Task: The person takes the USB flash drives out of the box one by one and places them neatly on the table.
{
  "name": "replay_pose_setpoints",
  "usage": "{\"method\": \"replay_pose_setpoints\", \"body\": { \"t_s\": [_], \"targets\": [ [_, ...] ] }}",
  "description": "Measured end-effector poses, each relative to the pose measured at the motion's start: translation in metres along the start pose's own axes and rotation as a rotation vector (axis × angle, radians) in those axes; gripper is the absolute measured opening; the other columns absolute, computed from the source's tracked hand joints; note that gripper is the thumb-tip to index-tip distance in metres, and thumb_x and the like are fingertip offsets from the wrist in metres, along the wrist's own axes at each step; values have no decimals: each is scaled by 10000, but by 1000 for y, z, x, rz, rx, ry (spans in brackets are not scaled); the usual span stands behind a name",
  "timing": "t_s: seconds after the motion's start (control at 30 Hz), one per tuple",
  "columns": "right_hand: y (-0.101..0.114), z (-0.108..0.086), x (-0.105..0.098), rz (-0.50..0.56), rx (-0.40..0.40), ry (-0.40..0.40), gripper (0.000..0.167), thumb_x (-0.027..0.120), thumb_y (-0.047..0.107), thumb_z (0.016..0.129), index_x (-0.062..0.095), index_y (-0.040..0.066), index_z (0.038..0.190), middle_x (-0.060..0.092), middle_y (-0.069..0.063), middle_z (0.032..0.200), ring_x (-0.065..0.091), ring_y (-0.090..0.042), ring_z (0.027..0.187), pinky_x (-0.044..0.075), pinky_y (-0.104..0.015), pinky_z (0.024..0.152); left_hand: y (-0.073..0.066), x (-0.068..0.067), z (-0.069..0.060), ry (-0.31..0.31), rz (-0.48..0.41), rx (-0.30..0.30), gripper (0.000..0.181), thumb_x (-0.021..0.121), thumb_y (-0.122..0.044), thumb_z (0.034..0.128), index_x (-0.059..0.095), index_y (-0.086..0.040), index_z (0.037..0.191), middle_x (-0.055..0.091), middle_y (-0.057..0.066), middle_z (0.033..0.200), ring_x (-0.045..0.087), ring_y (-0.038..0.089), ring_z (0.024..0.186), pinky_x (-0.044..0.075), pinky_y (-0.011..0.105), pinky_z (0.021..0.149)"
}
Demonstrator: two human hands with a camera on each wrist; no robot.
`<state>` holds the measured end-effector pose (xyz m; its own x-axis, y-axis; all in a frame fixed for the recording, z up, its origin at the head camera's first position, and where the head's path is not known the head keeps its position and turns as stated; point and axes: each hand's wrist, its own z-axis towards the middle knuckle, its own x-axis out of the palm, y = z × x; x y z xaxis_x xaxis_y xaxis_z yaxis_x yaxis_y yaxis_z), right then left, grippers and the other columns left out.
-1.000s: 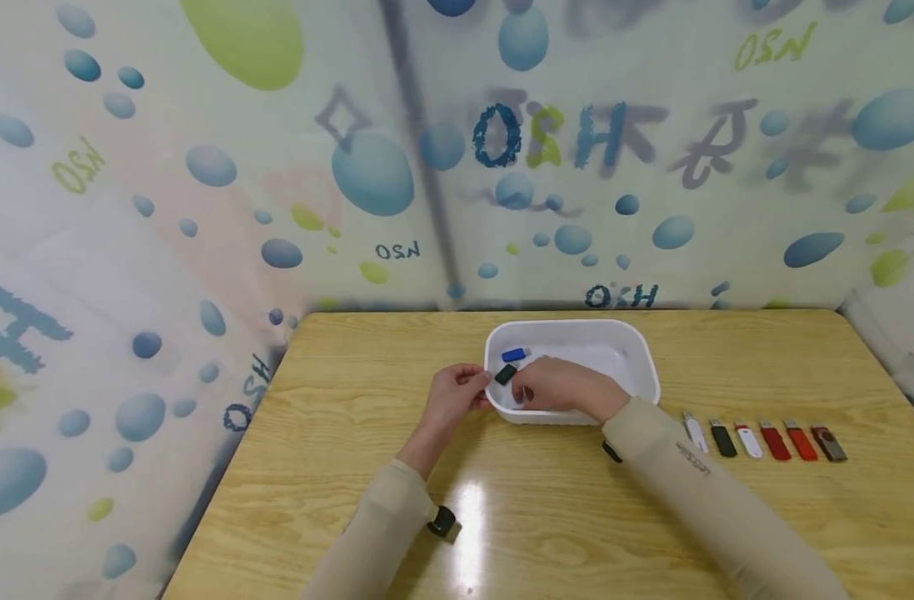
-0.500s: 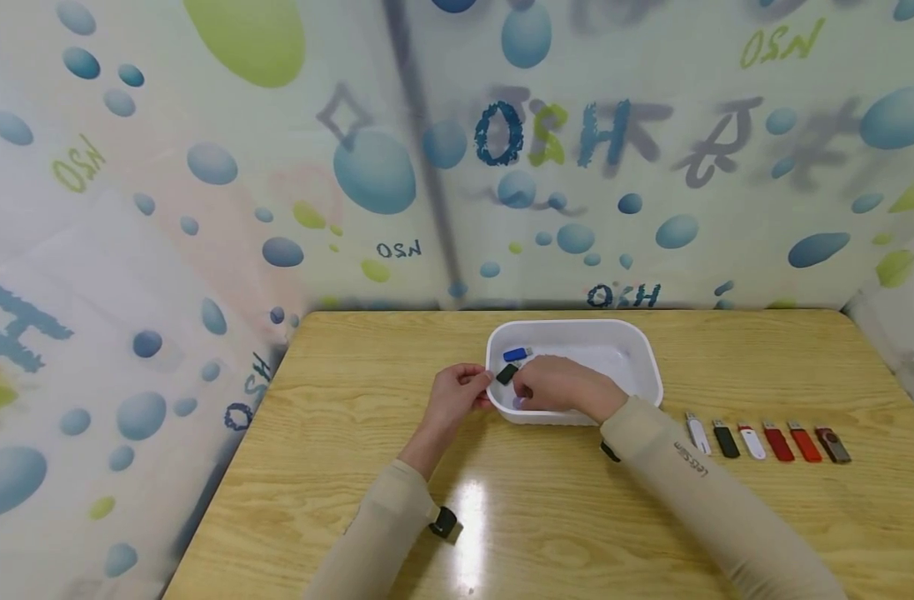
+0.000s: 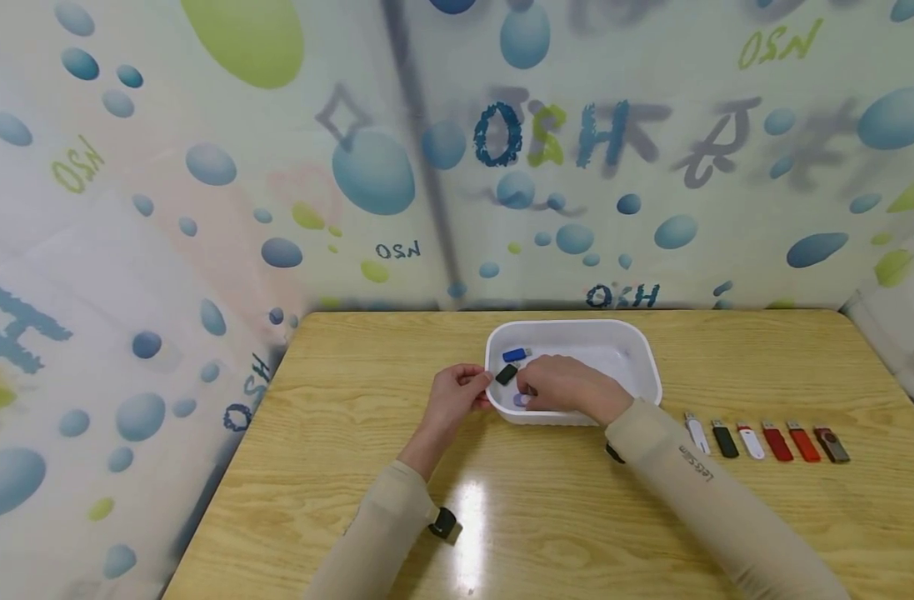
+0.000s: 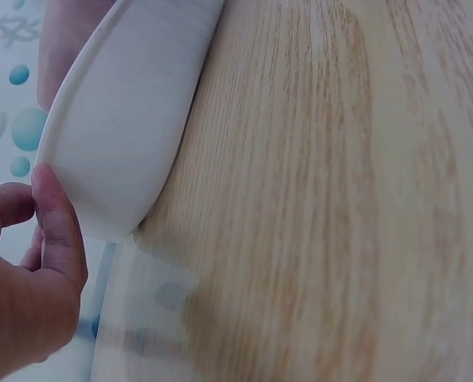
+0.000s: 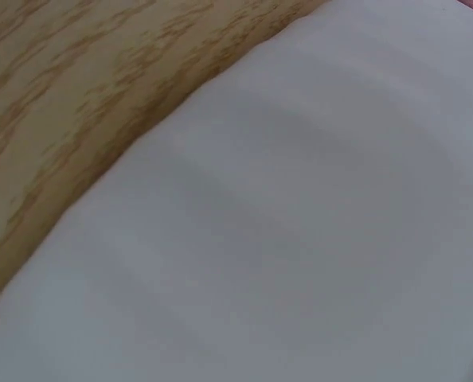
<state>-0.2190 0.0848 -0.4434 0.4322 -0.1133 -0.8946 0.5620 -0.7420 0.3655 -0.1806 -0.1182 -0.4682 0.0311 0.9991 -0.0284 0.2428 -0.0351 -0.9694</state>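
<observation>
A white plastic tub [image 3: 647, 367] stands on the wooden table. My left hand [image 3: 459, 387] pinches its left rim; the left wrist view shows the thumb [image 4: 57, 211] on the outer wall. My right hand [image 3: 572, 387] reaches inside the tub with curled fingers, fingertips down at a light purple USB flash drive [image 3: 520, 400] near the front left corner. The hand partly hides that drive. Behind it on the tub floor lie a black USB flash drive [image 3: 506, 374] and a blue USB flash drive [image 3: 515, 355]. The right wrist view shows mostly the tub's outer wall [image 5: 284, 207].
Right of the tub, several USB flash drives lie in a row: white [image 3: 697, 433], black [image 3: 724, 439], white with red [image 3: 751, 442], dark red [image 3: 777, 442], red [image 3: 804, 442] and brown-grey [image 3: 831, 445]. A patterned curtain [image 3: 397, 250] hangs behind the table [image 3: 352, 375].
My right hand has shifted slightly right inside the tub, and more of the light purple flash drive shows by its fingertips. My left hand keeps its place at the rim.
</observation>
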Motion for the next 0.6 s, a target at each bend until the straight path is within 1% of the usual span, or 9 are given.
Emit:
{"method": "replay_pose_setpoints", "body": {
  "t_s": [0.17,0.27,0.3,0.43,0.6],
  "targets": [
    [-2,0,1,6,-17,-12,70,728,196,980,721,188,910,616,81,809,531,-128,742,478,-311,720,1,0,0,2,3,-6,244,667,-82,1001,652,89,1174,700,237,977,647,117,680,618,261,670],
    [-3,-2,-2,20,-7,-23,25,729,185,971,737,168,954,618,66,823,535,-136,757,478,-312,739,0,1,0,2,-1,-7,242,665,-78,1000,651,92,1171,701,237,973,646,114,675,617,261,668],
    [-4,-3,-4,29,3,-28,33,733,184,966,746,159,985,618,61,832,539,-138,766,481,-310,748,0,1,0,3,-1,-6,243,662,-77,1001,649,95,1172,700,235,970,645,113,674,617,260,666],
    [-3,-12,-12,70,57,-54,157,761,191,954,756,141,1103,628,46,866,557,-153,812,498,-309,793,1,1,1,3,-8,-9,238,660,-69,1001,646,98,1169,697,229,960,644,115,673,611,243,653],
    [-3,-27,-22,90,59,-107,186,774,194,950,745,120,1118,625,38,871,555,-163,821,501,-309,776,1,0,2,4,-12,-12,236,664,-68,1001,644,97,1169,692,236,963,641,115,669,610,240,650]
  ]
}}
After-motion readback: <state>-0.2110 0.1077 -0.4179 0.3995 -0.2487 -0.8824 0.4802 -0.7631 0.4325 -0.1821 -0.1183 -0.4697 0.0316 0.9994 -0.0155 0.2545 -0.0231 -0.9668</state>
